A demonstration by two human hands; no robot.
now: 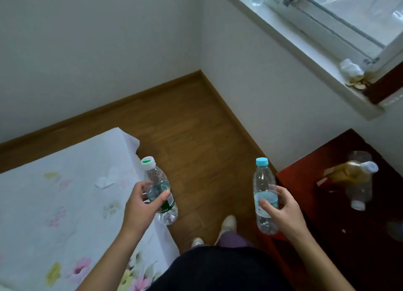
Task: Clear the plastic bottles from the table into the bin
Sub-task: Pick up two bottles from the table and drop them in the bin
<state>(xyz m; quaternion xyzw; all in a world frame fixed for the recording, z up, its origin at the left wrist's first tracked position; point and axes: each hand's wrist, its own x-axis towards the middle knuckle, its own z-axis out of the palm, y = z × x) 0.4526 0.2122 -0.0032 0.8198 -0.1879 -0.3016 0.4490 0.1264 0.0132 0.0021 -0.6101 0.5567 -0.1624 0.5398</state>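
Left hand (142, 203): fingers clamped round green-labelled bottle (157, 177), over bed (65, 192) edge. Right hand (283, 210): fingers clamped round blue-capped bottle (262, 181), above floor (196, 138) beside dark red tabletop (301, 181).

Two clear, empty-looking bottles are in the air. The green-labelled bottle (157, 178), white cap on, tilts in the left hand (141, 205). The blue-capped bottle (262, 181) is near upright in the right hand (281, 207). On the dark red table (305, 192), toward its far edge, sit a blurred amber-filled bottle (351, 170) and a clear bottle (358, 192), close together.
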